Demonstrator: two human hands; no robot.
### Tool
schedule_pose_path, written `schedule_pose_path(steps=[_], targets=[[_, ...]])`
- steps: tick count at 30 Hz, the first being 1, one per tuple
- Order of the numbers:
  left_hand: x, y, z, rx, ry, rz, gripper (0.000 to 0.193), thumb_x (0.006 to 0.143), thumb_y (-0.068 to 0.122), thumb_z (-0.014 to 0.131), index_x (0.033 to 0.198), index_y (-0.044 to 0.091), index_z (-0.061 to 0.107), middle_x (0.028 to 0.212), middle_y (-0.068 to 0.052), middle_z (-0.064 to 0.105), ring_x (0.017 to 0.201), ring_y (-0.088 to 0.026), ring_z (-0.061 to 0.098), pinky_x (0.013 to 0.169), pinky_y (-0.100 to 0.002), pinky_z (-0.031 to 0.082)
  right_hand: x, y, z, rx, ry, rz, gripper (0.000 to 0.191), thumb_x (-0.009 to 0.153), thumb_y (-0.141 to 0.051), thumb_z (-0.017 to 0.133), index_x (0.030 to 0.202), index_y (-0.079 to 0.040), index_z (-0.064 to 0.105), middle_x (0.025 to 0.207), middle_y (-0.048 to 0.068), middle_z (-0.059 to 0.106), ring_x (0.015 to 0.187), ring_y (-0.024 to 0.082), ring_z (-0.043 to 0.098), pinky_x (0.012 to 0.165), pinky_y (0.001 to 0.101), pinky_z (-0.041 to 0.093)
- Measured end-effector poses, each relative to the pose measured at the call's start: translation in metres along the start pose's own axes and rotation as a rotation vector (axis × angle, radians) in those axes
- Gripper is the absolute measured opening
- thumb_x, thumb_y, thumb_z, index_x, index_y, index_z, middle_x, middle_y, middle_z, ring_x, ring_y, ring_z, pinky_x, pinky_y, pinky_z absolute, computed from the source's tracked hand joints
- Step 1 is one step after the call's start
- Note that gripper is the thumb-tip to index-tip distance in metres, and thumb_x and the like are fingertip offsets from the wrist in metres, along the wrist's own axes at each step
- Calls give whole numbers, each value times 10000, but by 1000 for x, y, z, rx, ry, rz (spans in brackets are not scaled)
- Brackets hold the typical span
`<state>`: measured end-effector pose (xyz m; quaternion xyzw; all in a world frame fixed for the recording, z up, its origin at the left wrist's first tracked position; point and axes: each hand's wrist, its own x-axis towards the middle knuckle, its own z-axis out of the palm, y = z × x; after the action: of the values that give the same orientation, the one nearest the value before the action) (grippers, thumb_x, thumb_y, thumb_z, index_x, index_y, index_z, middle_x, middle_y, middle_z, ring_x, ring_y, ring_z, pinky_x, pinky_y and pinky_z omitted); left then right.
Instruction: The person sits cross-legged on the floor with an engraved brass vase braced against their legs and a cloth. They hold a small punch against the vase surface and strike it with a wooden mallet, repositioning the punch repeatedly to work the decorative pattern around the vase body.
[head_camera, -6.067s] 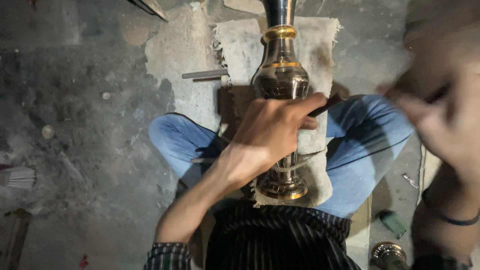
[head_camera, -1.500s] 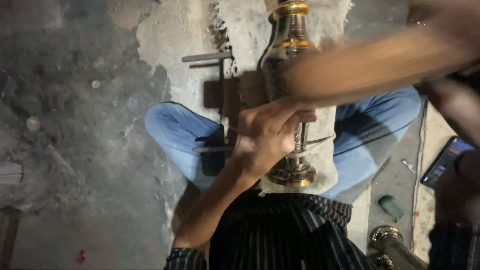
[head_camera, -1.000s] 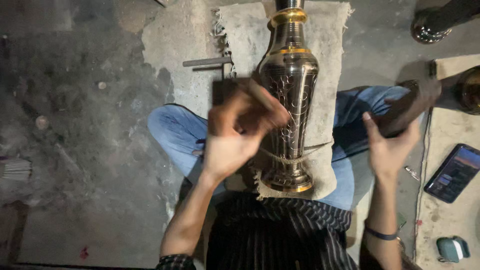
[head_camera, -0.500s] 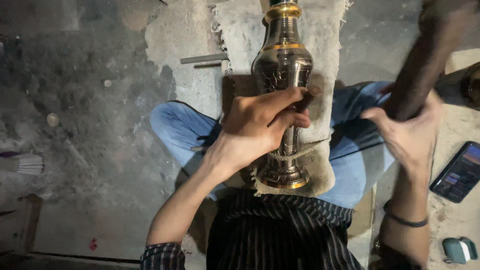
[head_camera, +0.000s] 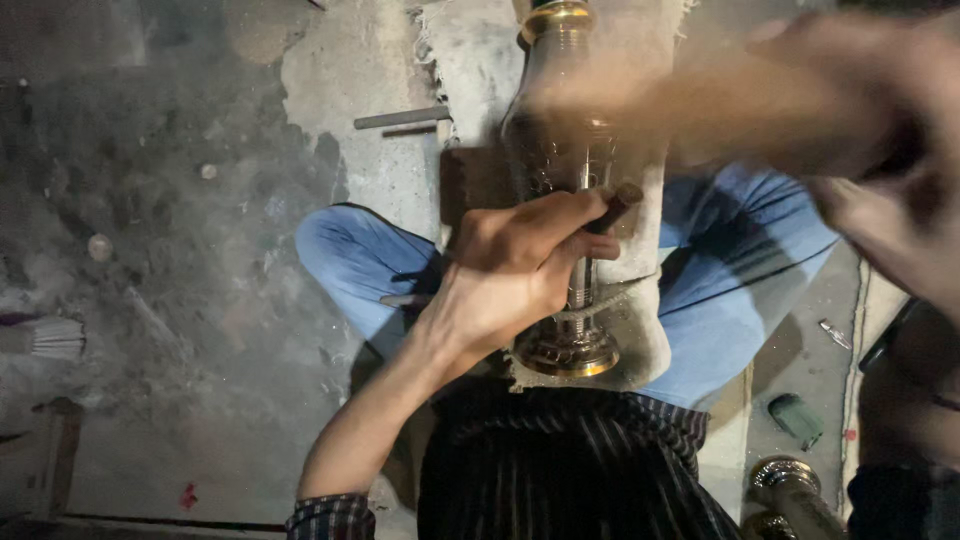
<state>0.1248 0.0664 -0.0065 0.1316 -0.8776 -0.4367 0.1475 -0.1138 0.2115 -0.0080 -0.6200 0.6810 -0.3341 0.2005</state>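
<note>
A brush (head_camera: 45, 338) lay at the far left on the stained concrete floor (head_camera: 180, 200), with a wooden block (head_camera: 40, 455) below it near the lower left corner. A small round disc (head_camera: 99, 247) sat on the floor above the brush. Further right, a short metal rod (head_camera: 400, 118) lay on a paler patch of floor, just beside the frayed edge of a cloth (head_camera: 470, 60).

The person sat cross-legged in blue jeans (head_camera: 350, 265) and a striped shirt (head_camera: 570, 470). The cloth ran down over the lap, and on it lay a tall engraved metal vase (head_camera: 560, 150), its gold-banded neck toward the top of the view and its round foot (head_camera: 568, 350) close to the person's body.

The left hand (head_camera: 520, 270) was closed around a short dark tool (head_camera: 612, 208), pinched between thumb and fingers, and the hand rested over the vase's narrow stem. Whether the tool's tip touched the metal could not be told.

The right hand (head_camera: 900, 200) was raised near the camera at the upper right, heavily blurred. It seemed to grip a long brownish object (head_camera: 700, 110) that crossed in front of the vase, but the blur hid the grip, so I could not tell whether it was clenched.

At the lower right, a small green object (head_camera: 797, 417) lay on the floor, and the gold-rimmed top of another metal vessel (head_camera: 790, 485) showed beside the person's hip.
</note>
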Motion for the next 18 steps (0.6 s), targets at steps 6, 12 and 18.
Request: schedule_pose_path(steps=[6, 12, 18], targets=[[-4, -9, 10, -12, 10, 47, 346, 979, -100, 664, 1307, 10, 658, 1208, -155, 741, 984, -186, 800, 666, -212, 666, -27, 19, -15, -108, -132, 189, 724, 900, -4, 521, 1617, -49, 428, 1304, 203, 632, 1142, 275, 664, 1024, 367, 519], [-9, -10, 19, -99, 91, 64, 383, 915, -168, 597, 1283, -66, 623, 1260, -218, 710, 1079, -233, 781, 804, -234, 702, -47, 78, 10, 133, -96, 243, 659, 949, -76, 555, 1587, 10, 416, 1432, 216, 568, 1291, 306, 599, 1086, 394, 488], [-12, -1, 15, 56, 181, 42, 257, 943, 15, 776, 1177, -13, 673, 1116, -145, 747, 968, -275, 776, 788, -351, 659, -38, 52, -10, -1, -153, 124, 717, 858, -123, 573, 1547, 14, 428, 1404, 205, 576, 1234, 275, 615, 1046, 369, 500]])
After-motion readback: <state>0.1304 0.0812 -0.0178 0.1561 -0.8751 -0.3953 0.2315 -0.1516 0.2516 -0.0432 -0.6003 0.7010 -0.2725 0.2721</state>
